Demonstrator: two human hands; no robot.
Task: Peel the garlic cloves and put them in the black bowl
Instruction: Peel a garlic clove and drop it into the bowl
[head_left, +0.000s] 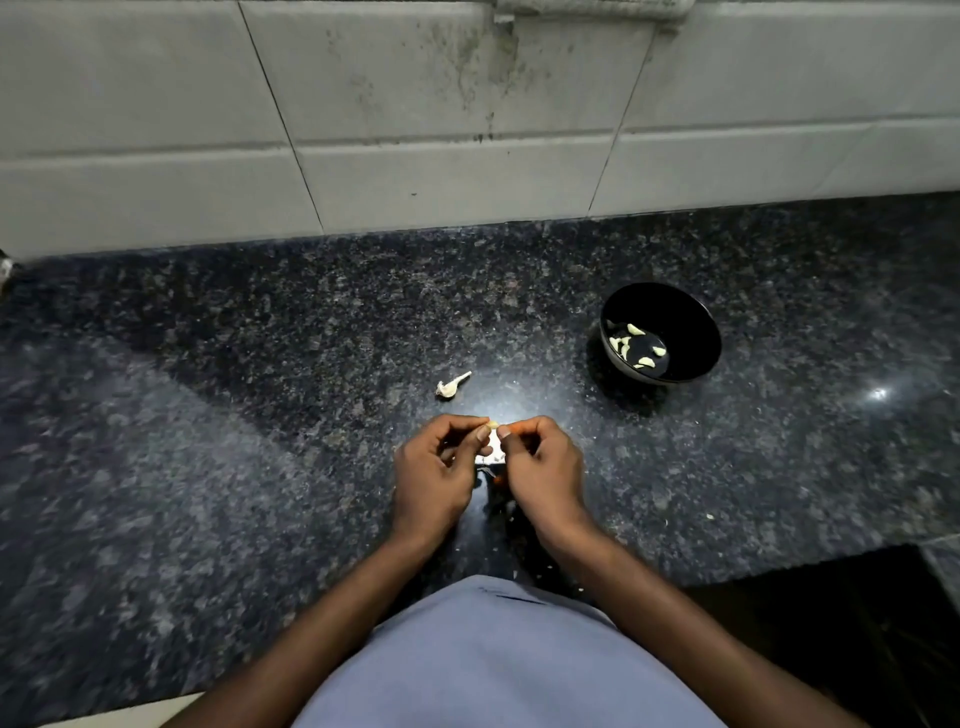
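i see two hands meeting over a speckled dark granite counter: my left hand and right hand both pinch one small pale garlic clove between fingertips. a round glossy black bowl, well apart to the right, holds about six curved peeled cloves. one papery garlic stem lies beyond my hands.

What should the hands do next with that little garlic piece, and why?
Probably pull the last skin off. Both hands, left and right, pinch one garlic clove between their fingertips over the counter, so peeling seems unfinished. The black bowl to the right already holds peeled cloves.
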